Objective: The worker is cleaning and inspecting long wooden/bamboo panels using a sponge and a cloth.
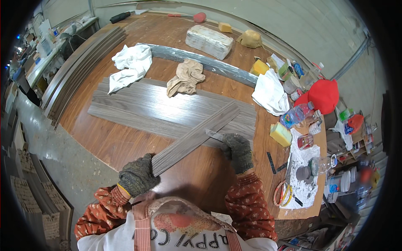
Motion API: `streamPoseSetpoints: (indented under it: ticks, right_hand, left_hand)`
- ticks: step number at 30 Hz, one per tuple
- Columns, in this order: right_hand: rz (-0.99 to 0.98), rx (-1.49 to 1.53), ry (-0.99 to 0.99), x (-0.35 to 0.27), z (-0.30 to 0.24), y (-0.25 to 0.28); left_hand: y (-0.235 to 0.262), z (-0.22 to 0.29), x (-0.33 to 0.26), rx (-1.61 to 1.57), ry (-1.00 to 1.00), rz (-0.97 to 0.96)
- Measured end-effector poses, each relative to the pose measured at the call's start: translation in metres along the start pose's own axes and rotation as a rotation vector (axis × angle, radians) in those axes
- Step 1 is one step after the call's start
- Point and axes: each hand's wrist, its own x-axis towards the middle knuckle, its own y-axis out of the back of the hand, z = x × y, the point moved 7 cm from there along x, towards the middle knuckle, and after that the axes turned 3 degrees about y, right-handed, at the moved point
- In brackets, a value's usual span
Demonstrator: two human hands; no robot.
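Where the person's two patterned sleeves reach in over the table [98,136], the gloved left hand [137,175] has its fingers clamped round the near end of a narrow plank [194,137]. The right hand [237,152], gloved too, has its fingers closed on a flat blade [214,134], whose tip lies at the plank's right side; from where I stand I can't tell whether it is biting in. The plank slants away from the left hand, its far part crossing the wider boards [125,102]. I'd say the step in hand is scraping or trimming that edge. The next move seems to call for a firm left grip and a light, level stroke with the blade, so the face isn't scored. Beyond, a brown cloth [186,78] and a white cloth [133,62] rest on the boards; past them come a metal bar [201,63] and a pale, smeared block [209,42].
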Motion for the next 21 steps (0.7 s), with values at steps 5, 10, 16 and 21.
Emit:
streamPoseSetpoints:
  ticks: [5,10,16,21]
  right_hand:
    - [0.151,0.111,-0.17,-0.006,-0.016,0.005]
    - [0.206,-0.372,0.253,-0.016,-0.048,0.005]
    - [0.12,-1.224,0.825,-0.052,-0.044,-0.044]
    - [0.216,-1.188,0.778,-0.048,-0.037,-0.05]
  left_hand:
    - [0.001,0.001,0.0,0.016,-0.018,0.016]
    - [-0.002,-0.001,0.001,0.018,-0.061,0.035]
    - [-0.002,-0.003,0.003,-0.018,-0.017,0.021]
    - [-0.004,-0.003,0.005,-0.016,0.003,-0.025]
